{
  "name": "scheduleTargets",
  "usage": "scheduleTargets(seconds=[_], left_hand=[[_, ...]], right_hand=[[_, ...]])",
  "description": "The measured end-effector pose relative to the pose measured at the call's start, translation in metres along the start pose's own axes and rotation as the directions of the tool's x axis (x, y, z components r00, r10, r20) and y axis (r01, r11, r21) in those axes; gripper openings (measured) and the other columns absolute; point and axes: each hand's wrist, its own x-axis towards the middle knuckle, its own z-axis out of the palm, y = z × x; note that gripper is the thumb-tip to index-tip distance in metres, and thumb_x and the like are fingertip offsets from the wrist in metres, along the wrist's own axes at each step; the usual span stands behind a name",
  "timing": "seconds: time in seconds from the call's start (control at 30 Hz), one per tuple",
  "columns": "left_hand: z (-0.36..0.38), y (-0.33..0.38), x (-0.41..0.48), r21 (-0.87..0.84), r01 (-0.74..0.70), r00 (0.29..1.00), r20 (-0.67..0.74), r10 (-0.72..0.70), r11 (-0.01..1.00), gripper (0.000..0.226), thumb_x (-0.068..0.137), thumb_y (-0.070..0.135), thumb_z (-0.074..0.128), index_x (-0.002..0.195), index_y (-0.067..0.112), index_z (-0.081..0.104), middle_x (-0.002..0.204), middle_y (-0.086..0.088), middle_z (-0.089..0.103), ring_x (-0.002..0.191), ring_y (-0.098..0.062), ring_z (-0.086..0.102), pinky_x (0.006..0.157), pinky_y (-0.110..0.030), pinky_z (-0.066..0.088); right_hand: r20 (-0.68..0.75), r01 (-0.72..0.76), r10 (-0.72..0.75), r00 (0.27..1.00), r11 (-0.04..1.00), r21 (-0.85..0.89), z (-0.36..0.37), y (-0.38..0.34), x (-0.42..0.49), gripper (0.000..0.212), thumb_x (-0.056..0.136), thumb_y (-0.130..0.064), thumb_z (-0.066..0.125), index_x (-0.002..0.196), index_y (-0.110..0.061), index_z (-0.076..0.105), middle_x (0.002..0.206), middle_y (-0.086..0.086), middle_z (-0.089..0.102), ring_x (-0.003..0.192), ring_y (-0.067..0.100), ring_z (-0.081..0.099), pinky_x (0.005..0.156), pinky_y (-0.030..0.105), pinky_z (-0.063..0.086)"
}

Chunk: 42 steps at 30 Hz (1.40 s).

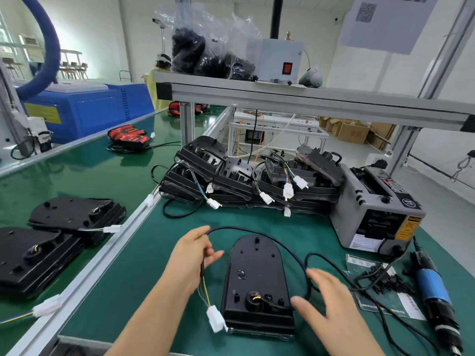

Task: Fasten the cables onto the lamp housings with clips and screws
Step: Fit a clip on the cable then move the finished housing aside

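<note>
Cable [231, 227] loops loose around the lamp housing [257, 273], flat on the counter [154, 265]; no clip or screw holds it that I can see (barely begun, I judge). Left of the housing the left hand [195, 253] holds it in curled fingers; the right hand [331, 304] hovers spread at the housing's right, with clips [385, 281] and screwdriver [434, 291] farther right.

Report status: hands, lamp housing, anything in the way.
Left hand grips cable. Right hand open beside lamp housing. Cable loops loose around housing. Screwdriver lies clear, far right.
</note>
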Motion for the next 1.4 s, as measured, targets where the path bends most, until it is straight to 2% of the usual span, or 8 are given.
scheduleTargets(seconds=[0.13, 0.27, 0.4, 0.5, 0.63, 0.77, 1.07, 1.4], left_hand=[[0.002, -0.024, -0.002, -0.207, 0.087, 0.989, -0.100, -0.109, 0.974, 0.050, 0.089, -0.017, 0.028, 0.132, -0.002, 0.048, 0.080, -0.008, 0.055, 0.072, -0.014, 0.053, 0.079, -0.028, 0.049], [-0.005, -0.042, -0.015, 0.218, -0.018, 0.998, 0.069, 0.003, 0.976, 0.047, 0.092, -0.007, 0.035, 0.127, 0.015, 0.058, 0.110, 0.005, 0.069, 0.103, -0.013, 0.062, 0.095, -0.033, 0.048], [-0.019, -0.051, -0.026, 0.777, -0.305, 0.940, 0.152, 0.306, 0.551, 0.036, 0.094, 0.008, 0.050, 0.127, 0.021, 0.060, 0.123, 0.004, 0.061, 0.117, -0.015, 0.053, 0.097, -0.020, 0.037], [-0.025, -0.049, -0.044, 0.947, -0.277, 0.941, 0.233, 0.247, 0.163, 0.037, 0.100, 0.026, 0.037, 0.135, 0.026, 0.049, 0.124, 0.002, 0.052, 0.115, -0.019, 0.045, 0.096, -0.028, 0.038], [-0.032, -0.043, -0.077, 0.904, -0.324, 0.946, 0.306, 0.108, 0.277, 0.017, 0.096, 0.026, 0.038, 0.094, 0.017, 0.053, 0.102, -0.006, 0.055, 0.089, -0.021, 0.059, 0.086, -0.028, 0.044], [-0.037, -0.044, -0.086, 0.797, -0.264, 0.944, 0.329, -0.024, 0.543, 0.032, 0.091, 0.025, 0.051, 0.122, 0.016, 0.055, 0.094, 0.002, 0.059, 0.069, -0.008, 0.061, 0.085, -0.023, 0.049], [-0.031, -0.038, -0.086, 0.322, 0.062, 0.951, 0.268, -0.154, 0.945, 0.020, 0.090, 0.016, 0.062, 0.105, 0.006, 0.069, 0.087, -0.015, 0.066, 0.063, -0.021, 0.057, 0.068, -0.030, 0.052], [-0.039, -0.026, -0.074, -0.195, 0.189, 0.982, 0.052, -0.182, 0.962, 0.026, 0.082, 0.015, 0.071, 0.101, -0.003, 0.065, 0.096, -0.024, 0.070, 0.071, -0.034, 0.066, 0.054, -0.030, 0.056]], right_hand=[[0.100, -0.034, 0.027, 0.995, 0.997, 0.075, 0.007, -0.014, -0.011, 0.092, 0.069, -0.076, 0.048, 0.146, -0.037, 0.019, 0.145, -0.022, 0.019, 0.137, 0.003, 0.020, 0.111, 0.028, 0.025], [0.135, -0.075, 0.059, 0.989, 0.990, 0.117, 0.010, -0.020, -0.012, 0.098, 0.068, -0.076, 0.054, 0.149, -0.036, 0.014, 0.152, -0.023, 0.008, 0.138, 0.000, 0.022, 0.110, 0.027, 0.026], [0.164, -0.084, 0.072, 0.984, 0.994, 0.066, 0.012, -0.019, -0.015, 0.100, 0.070, -0.072, 0.060, 0.150, -0.035, 0.012, 0.154, -0.024, 0.003, 0.142, 0.001, 0.013, 0.115, 0.030, 0.022], [0.167, -0.070, 0.066, 0.984, 0.997, 0.017, 0.013, -0.018, -0.015, 0.094, 0.077, -0.065, 0.060, 0.151, -0.033, 0.011, 0.156, -0.020, 0.004, 0.143, 0.003, 0.009, 0.116, 0.029, 0.019], [0.173, -0.038, 0.047, 0.984, 0.998, -0.054, 0.013, -0.018, -0.011, 0.086, 0.083, -0.061, 0.056, 0.151, -0.033, 0.011, 0.157, -0.019, 0.006, 0.144, 0.006, 0.012, 0.115, 0.028, 0.020], [0.201, 0.020, -0.016, 0.979, 1.000, -0.017, 0.013, -0.017, -0.008, 0.069, 0.086, -0.052, 0.057, 0.144, -0.043, 0.020, 0.151, -0.022, 0.022, 0.138, 0.005, 0.024, 0.110, 0.026, 0.025], [0.208, -0.012, -0.044, 0.977, 0.965, 0.261, 0.000, -0.018, 0.016, 0.047, 0.086, -0.022, 0.068, 0.121, -0.047, 0.048, 0.110, -0.038, 0.055, 0.097, -0.029, 0.046, 0.077, -0.003, 0.034], [0.311, 0.223, -0.292, 0.904, 0.945, 0.239, 0.002, -0.089, 0.097, 0.048, 0.090, -0.016, 0.061, 0.112, -0.055, 0.046, 0.107, -0.039, 0.059, 0.100, -0.023, 0.049, 0.078, -0.004, 0.034]])
